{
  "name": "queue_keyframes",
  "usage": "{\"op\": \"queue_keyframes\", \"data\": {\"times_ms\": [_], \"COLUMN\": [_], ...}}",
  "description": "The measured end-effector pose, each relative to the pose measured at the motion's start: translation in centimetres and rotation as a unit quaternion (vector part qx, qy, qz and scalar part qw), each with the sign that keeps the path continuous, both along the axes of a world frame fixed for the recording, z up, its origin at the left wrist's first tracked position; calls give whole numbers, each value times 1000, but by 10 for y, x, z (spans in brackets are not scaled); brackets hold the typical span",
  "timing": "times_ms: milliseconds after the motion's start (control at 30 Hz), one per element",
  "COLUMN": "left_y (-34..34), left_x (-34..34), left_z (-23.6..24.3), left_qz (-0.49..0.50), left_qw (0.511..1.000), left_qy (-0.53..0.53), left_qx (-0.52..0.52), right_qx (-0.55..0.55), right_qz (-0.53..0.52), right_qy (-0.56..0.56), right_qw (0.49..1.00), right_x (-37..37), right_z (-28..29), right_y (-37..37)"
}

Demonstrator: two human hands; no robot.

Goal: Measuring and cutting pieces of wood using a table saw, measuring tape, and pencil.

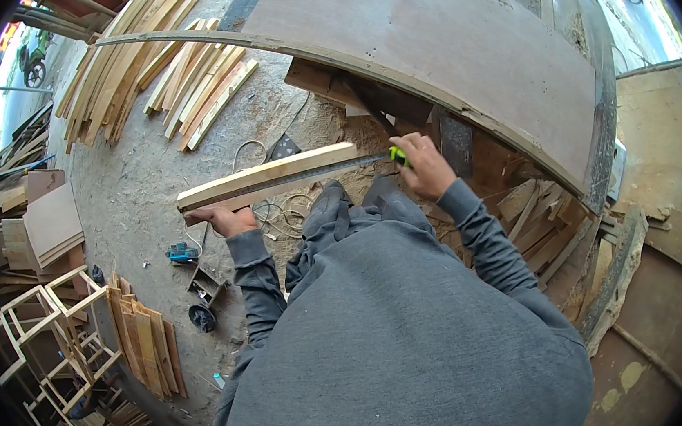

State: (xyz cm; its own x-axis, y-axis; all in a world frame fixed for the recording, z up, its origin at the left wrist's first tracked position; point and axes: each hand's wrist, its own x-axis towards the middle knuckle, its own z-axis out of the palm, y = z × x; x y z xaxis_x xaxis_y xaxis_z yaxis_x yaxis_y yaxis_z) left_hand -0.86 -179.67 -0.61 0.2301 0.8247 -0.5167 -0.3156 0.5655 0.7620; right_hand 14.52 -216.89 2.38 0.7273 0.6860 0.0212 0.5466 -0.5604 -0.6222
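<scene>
A light wooden board (pixel 271 171) is held out in front of my body, running from lower left to upper right. My left hand (pixel 231 221) is closed around its left end, the fingertips partly hidden beneath it. My right hand (pixel 425 167) grips a yellow-green tape measure (pixel 399 156), just past the board's right end. The drawn-out blade (pixel 365 161) stretches from the case along the board's near side toward my left hand. Whether my left fingers also pin the blade's end cannot be made out.
A large workbench (pixel 422 33) spans the upper right, with offcuts (pixel 535 227) beneath. Long timber strips (pixel 137 52) lie on the floor at the far left. Nearer left are a blue power tool (pixel 181 252), wooden frames (pixel 49 331) and stacked slats (pixel 146 338). A cable (pixel 280 219) coils near my feet.
</scene>
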Motion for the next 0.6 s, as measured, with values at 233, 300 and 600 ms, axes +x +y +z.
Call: {"op": "queue_keyframes", "data": {"times_ms": [233, 300, 600], "left_y": [-52, -64, -127], "left_x": [-15, -31, -68], "left_z": [-33, -36, -15], "left_qz": [39, 39, 88], "left_qw": [975, 984, 994], "left_qy": [151, 113, 66], "left_qx": [155, 134, 17], "right_qx": [157, 169, -101], "right_qz": [-42, -181, -339], "right_qy": [147, 285, 18], "right_qw": [976, 926, 935], "right_x": [-13, -1, 109], "right_z": [-64, -106, -268], "right_y": [9, 2, -33]}}
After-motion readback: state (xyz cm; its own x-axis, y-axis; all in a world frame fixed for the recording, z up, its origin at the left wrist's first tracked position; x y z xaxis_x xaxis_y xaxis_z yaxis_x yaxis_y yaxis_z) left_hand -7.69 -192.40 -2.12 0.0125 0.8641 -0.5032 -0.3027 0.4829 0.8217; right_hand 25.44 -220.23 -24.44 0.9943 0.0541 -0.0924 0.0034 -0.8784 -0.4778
